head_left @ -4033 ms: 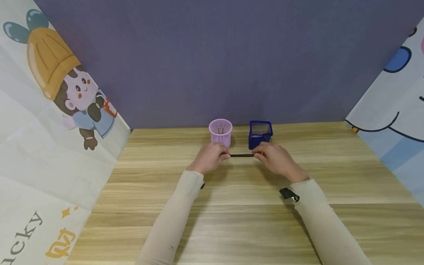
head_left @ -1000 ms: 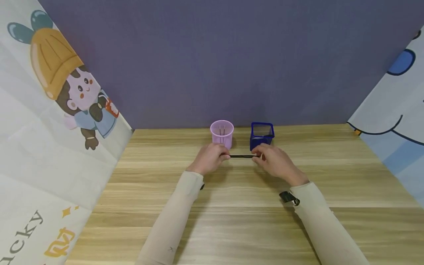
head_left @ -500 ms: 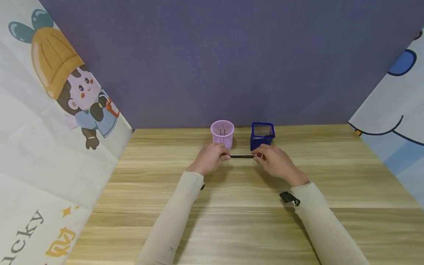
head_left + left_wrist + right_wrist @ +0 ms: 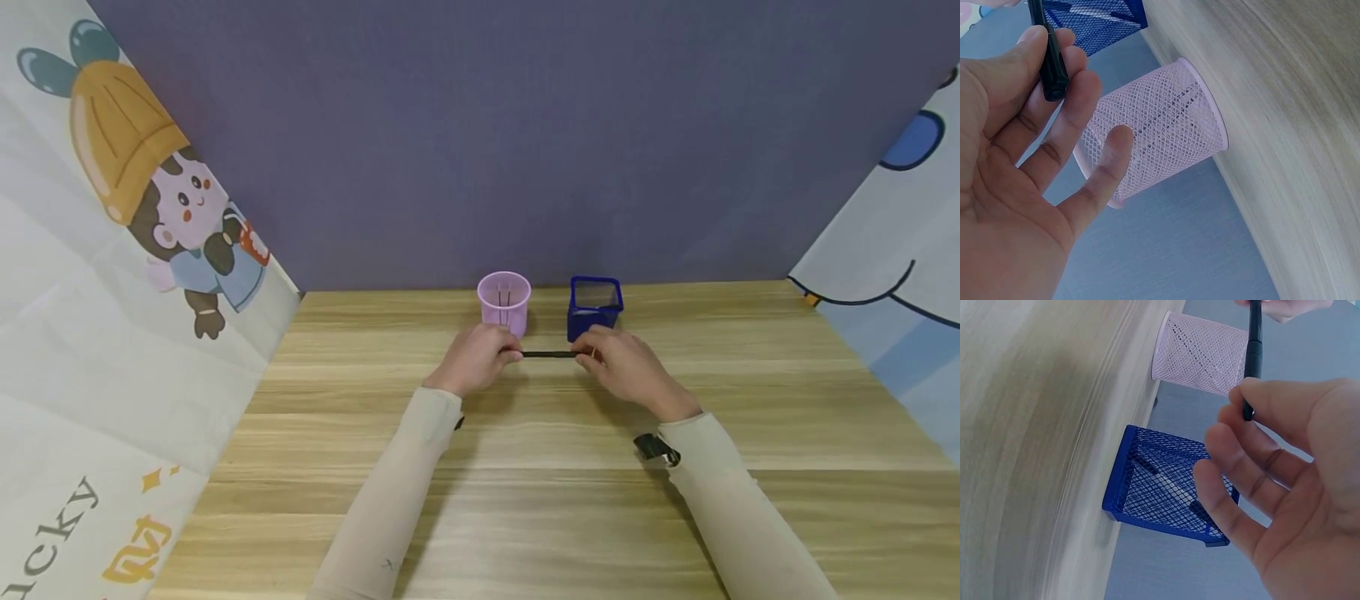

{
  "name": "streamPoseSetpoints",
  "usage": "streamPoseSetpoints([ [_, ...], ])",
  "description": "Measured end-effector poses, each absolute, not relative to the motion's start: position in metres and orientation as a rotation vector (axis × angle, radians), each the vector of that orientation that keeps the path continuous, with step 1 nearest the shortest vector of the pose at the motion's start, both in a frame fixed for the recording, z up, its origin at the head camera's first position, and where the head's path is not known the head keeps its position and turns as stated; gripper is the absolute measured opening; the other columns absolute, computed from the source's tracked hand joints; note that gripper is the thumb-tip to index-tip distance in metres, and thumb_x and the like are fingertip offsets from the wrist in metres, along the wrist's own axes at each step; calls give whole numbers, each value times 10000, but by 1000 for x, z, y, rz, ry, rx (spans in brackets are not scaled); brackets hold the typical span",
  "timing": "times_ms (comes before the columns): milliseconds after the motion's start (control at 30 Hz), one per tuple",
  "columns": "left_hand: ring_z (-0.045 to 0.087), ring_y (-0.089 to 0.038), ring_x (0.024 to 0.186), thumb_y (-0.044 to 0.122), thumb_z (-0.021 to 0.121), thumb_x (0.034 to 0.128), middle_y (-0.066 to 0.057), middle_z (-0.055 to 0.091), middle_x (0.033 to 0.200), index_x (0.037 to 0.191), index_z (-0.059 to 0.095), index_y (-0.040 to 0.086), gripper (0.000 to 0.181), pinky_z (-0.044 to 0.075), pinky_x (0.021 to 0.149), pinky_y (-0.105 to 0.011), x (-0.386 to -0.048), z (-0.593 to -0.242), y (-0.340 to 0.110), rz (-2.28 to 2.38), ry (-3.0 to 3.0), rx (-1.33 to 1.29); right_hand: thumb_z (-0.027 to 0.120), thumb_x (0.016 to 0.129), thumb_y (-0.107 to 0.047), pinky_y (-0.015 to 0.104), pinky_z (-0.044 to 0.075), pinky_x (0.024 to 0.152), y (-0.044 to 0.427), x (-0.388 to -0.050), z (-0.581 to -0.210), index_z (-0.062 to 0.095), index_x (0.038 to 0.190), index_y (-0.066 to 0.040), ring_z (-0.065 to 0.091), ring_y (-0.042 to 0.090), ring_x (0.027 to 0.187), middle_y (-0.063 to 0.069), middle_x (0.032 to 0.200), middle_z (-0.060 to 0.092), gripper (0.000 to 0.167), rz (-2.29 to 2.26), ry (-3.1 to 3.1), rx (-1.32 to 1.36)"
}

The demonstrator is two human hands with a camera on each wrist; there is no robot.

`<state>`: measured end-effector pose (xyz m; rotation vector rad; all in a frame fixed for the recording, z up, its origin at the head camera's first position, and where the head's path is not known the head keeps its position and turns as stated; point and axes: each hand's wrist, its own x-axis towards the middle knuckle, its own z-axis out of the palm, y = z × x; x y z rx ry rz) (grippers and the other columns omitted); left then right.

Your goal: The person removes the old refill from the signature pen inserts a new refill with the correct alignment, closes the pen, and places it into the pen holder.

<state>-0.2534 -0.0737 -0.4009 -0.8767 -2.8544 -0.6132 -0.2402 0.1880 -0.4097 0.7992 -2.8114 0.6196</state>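
The head view shows two hands in pale sleeves above the wooden table (image 4: 555,508), with a black pen (image 4: 550,354) level between them. The left hand (image 4: 472,358) and right hand (image 4: 626,367) each have hold of one end, but their backs hide most of the fingers. Just beyond the left hand stands a pink holder (image 4: 491,315), upright and round; a square blue holder (image 4: 588,323) stands beyond the right. The dark back panel and the printed side sheets (image 4: 97,250) show fully only here.

The left wrist view reveals the grip: thumb and nearest fingers pinch the pen, its thick end jutting past them, while the little finger (image 4: 1110,153) stands loosely apart in front of the pink holder. The mesh weave, lost from above, is plain.

The right wrist view shows the right thumb and forefinger pinching the pen close to its rounded end, the other fingers loosely bent and holding nothing. Through the blue mesh shows a slender object (image 4: 1174,489) with dark ends and a pale middle.
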Motion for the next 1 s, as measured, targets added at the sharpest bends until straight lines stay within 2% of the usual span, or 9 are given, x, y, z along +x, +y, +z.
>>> streamPoseSetpoints([
  [667, 729, -141, 928, 252, 728, 952, 33, 791, 978, 991, 801, 151, 131, 591, 885, -341, -254, -401, -74, -648, -2837, -869, 746, 923, -111, 373, 533, 681, 189, -241, -408, 725, 1034, -84, 640, 198, 826, 36, 945, 656, 117, 619, -2753, 796],
  [1000, 728, -134, 934, 263, 726, 952, 34, 791, 990, 1003, 798, 158, 137, 590, 898, -333, -254, -404, -72, -672, -2846, -871, 771, 901, -105, 355, 509, 690, 190, -239, -409, 710, 1016, -82, 607, 185, 818, 31, 919, 642, 133, 624, -2757, 771],
])
